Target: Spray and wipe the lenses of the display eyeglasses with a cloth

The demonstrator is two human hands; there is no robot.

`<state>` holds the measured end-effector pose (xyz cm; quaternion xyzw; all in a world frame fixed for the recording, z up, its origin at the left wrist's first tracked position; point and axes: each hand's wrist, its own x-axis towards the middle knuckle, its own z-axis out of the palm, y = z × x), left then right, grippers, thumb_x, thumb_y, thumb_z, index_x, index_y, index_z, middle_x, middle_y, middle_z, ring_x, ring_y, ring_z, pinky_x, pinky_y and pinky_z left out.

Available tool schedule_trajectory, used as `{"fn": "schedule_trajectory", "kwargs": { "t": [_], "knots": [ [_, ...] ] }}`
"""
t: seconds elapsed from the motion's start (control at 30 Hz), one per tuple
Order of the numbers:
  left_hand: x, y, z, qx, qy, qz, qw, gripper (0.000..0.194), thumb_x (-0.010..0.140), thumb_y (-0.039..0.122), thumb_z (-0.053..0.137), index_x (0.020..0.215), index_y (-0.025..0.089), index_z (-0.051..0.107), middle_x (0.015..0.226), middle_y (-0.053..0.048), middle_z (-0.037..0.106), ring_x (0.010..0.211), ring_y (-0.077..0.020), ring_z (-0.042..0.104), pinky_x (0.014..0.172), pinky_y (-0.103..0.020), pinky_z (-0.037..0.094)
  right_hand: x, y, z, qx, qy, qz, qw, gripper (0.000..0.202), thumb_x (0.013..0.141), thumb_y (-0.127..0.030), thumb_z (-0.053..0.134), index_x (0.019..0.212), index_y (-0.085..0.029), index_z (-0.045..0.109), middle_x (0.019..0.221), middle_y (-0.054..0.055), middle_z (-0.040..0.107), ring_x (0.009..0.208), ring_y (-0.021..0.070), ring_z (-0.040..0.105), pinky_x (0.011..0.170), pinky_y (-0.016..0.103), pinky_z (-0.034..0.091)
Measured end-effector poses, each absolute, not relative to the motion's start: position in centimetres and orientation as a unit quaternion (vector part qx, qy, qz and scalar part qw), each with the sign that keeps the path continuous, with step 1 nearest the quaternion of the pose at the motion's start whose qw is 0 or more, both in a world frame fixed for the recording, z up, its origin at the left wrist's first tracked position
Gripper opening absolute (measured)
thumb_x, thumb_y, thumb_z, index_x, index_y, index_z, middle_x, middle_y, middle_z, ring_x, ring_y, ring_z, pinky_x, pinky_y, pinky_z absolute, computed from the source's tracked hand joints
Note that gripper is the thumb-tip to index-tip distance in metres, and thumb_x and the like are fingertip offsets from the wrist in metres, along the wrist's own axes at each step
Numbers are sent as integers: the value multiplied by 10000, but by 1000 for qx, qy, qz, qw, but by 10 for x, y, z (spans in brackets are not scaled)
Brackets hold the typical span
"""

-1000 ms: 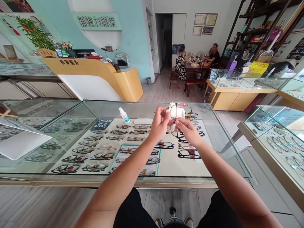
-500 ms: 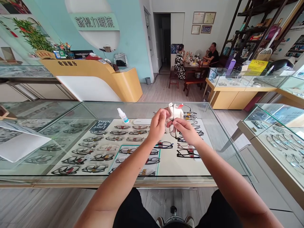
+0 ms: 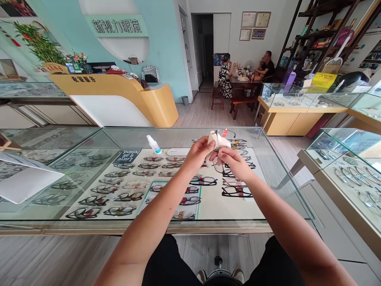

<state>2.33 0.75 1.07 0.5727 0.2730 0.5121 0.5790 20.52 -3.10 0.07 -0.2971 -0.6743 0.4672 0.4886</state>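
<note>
Half a second on, the left hand (image 3: pixel 199 150) lies flatter, its thumb reaching across the cloth (image 3: pixel 222 143) rather than standing upright, and the red tag (image 3: pixel 224 133) sits slightly further left. Through the head view I read the scene from left to right. Just right of centre, I see the left hand pinching the white cloth at the upper lens; the fingertips behind the fabric are hidden from me. Between the hands are the glasses (image 3: pixel 218 166), raised above the display case (image 3: pixel 104 230), their long axis running nearly up and down the frame. The upper lens is backed by cloth, the lower one shows beneath the fingers, and a temple stretches off to the right. I judge both hands about equally near: the right hand (image 3: pixel 236 162) grasps the glasses around the bridge between thumb and fingers, so they lie to the left of that grip.

As for containers, the display case spans the lower left and middle, with rows of eyeglass frames (image 3: pixel 119 210) under its glass around a dark printed card (image 3: pixel 127 157). A spray bottle (image 3: pixel 154 144) appears to stand on its top, well left of the hands. At the right edge, a second display case (image 3: pixel 327 186) holds more frames in slanting rows.
</note>
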Motion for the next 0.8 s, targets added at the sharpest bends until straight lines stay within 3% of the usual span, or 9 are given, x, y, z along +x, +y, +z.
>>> {"fn": "schedule_trajectory", "kwargs": {
  "t": [0.13,0.3,0.67,0.8],
  "knots": [
    [21,7,11,580,239,459,629,612,844,718,935,1028,186,694,631,49,593,529,-105,504,551,-264,445,208,-32,4,-292,-681,474,476,348,1071,-470,610,839,-242,736,850,35,694,825,209,553,827,362,470],
    [20,5,14,570,196,454,657,556,885,614,946,1148,195,691,741,28,664,544,-108,542,563,-279,466,211,-31,1,-286,-676,488,472,348,1064,-436,584,846,-243,775,834,44,706,863,233,540,882,377,455],
    [15,7,20,590,200,453,638,509,848,524,991,1096,214,673,764,11,688,568,-138,614,542,-289,462,213,-29,-2,-288,-664,504,471,344,1063,-426,580,865,-249,798,923,58,741,891,246,564,898,385,459],
    [15,5,23,588,193,455,641,575,837,471,1007,1229,212,674,792,18,698,588,-145,636,553,-298,490,213,-27,-5,-290,-656,511,475,344,1076,-418,587,881,-248,814,922,46,723,899,236,565,942,376,452]
  ]
}}
